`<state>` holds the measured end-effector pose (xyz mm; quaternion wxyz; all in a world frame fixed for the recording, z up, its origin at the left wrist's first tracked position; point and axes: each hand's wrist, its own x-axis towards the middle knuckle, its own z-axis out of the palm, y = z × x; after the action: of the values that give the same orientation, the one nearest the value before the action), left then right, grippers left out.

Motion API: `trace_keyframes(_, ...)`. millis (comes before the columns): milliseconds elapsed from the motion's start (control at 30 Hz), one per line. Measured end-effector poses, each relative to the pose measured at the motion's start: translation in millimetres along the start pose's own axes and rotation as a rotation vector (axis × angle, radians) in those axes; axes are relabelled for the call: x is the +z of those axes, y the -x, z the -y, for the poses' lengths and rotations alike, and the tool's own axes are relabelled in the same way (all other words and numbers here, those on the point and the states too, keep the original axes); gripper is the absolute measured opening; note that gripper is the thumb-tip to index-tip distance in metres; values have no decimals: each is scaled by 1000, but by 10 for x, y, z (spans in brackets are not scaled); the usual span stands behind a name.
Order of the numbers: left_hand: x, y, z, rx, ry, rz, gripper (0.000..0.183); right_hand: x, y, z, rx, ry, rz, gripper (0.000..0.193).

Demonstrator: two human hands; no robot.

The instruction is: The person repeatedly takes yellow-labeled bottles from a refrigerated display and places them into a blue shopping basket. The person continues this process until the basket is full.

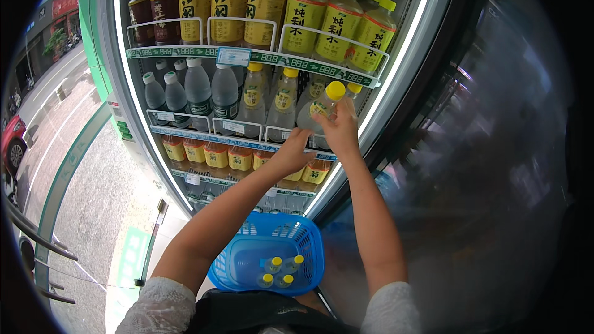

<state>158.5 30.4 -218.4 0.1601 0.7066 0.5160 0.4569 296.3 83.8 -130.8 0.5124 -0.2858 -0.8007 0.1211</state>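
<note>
My right hand (342, 128) is closed round a clear bottle (317, 109) with a yellow cap and a small yellow label. The bottle leans, its cap up and to the right, at the right end of the middle shelf. Just below it, my left hand (296, 153) reaches to the shelf's front wire rail (281, 131), close to the bottle's base. Its fingertips are partly hidden, so I cannot tell whether they touch the bottle or the rail. Similar yellow-capped bottles (286, 102) stand to the left on the same shelf.
Below my arms is a blue plastic basket (226, 260) holding several yellow-capped bottles (273, 265). The top shelf carries yellow-green-labelled bottles (304, 15); tea bottles (216, 155) line the shelf below. A dark fridge door (458, 167) stands swung out at right. Pavement (102, 192) lies left.
</note>
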Motion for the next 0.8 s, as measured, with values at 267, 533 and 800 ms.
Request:
trace_keyframes(267,-35,-12,-60,37,14,-179,56,233,-25,-88,122,114,14,40)
trace_keyframes(533,-77,-86,52,56,19,-203,60,281,-225,87,353,240,185,57)
trace_keyframes(800,-110,344,-188,58,182,-155,51,175,509,136,21,178,-79,50)
